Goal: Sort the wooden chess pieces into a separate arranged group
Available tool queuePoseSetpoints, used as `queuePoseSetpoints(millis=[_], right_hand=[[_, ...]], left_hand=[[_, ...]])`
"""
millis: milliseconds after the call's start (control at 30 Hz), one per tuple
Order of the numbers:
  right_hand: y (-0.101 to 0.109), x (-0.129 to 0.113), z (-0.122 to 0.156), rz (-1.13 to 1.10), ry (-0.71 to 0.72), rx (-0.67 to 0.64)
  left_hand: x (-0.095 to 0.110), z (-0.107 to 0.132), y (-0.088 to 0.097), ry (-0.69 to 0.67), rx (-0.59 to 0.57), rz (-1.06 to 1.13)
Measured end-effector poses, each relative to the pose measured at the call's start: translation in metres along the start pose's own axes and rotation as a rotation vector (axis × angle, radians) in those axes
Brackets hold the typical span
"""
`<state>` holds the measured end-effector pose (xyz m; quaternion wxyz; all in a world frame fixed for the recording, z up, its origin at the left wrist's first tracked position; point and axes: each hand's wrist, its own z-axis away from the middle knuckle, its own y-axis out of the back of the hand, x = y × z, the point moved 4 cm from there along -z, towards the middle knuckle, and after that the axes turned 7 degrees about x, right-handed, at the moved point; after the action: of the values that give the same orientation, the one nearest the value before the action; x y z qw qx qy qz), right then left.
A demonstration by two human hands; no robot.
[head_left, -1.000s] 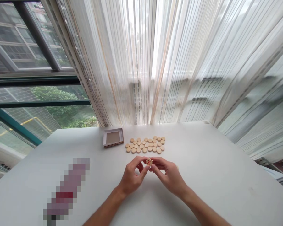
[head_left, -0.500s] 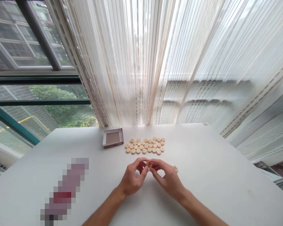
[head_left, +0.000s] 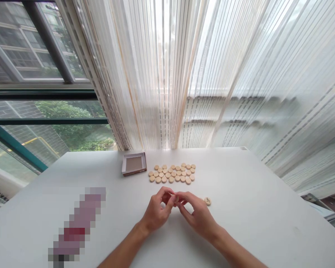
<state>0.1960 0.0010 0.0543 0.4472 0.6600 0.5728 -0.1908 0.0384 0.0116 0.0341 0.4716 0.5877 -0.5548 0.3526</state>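
Note:
My left hand [head_left: 158, 213] and my right hand [head_left: 198, 214] meet over the near middle of the table, fingertips pinched together. Between them they grip a xiangqi piece [head_left: 176, 199], a small pale wooden disc mostly covered by the fingers. Its marked face cannot be made out now. Just beyond my right hand, another xiangqi piece [head_left: 207, 201] lies flat with a dark character facing up. Farther off, several plain-topped xiangqi pieces [head_left: 171, 179] are spread in loose rows.
A shallow open box [head_left: 134, 172] stands left of the rows on the white table [head_left: 248, 208]. A pixelated, purplish long patch [head_left: 79, 219] covers something at the left. Sheer striped curtains [head_left: 162, 93] hang behind the far edge, beside a window [head_left: 41, 123].
The red marking seen on the held piece has turned out of sight. My right hand has shifted slightly, uncovering more of the piece lying beside it.

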Motion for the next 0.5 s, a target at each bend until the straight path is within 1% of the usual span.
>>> queuePoseSetpoints(millis=[167, 333, 500], right_hand=[[0.001, 0.001, -0.001, -0.021, -0.017, 0.027], [0.001, 0.002, -0.002, -0.023, -0.032, 0.046], [0.003, 0.002, -0.001, -0.015, -0.043, 0.062]], left_hand=[[0.004, 0.000, 0.000, -0.007, -0.006, 0.004], [0.010, 0.001, 0.001, -0.062, -0.031, -0.016], [0.010, 0.002, 0.000, -0.079, -0.047, -0.042]])
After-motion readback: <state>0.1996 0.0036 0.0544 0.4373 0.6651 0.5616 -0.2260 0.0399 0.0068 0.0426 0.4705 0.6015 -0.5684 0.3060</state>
